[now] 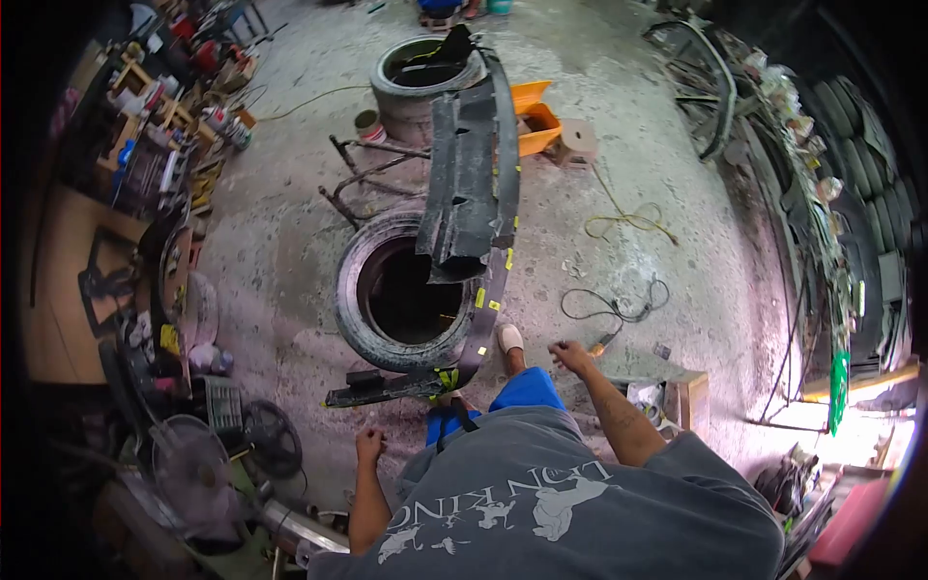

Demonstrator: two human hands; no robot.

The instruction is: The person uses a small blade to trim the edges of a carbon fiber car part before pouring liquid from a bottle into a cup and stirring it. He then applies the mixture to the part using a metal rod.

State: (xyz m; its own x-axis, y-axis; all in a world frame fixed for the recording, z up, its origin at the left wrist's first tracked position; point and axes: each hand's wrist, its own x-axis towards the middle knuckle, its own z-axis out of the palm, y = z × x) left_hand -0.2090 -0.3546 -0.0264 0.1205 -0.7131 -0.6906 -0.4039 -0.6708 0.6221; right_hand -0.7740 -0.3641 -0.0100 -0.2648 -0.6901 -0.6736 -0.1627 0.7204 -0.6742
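A long black car bumper [502,145] lies across two stacks of worn tyres, with small yellow tape pieces along its edge. The nearer tyre [353,300] is under its middle; the farther tyre [391,97] is under its far end. My left hand [369,445] hangs in the air below the bumper's near end [387,390], its fingers loosely bent and apart. To the right of the bumper is my right hand [568,356], thumb and fingers apart. Just beyond it, a tool with an orange handle [607,340] and black cord lies on the floor. Neither hand visibly holds anything.
A rusty metal stand [362,179] and a small can [369,126] are left of the bumper. An orange case [541,130] and a yellow cord [633,224] lie to the right. A fan [190,454] and cluttered shelves line the left; car parts line the right.
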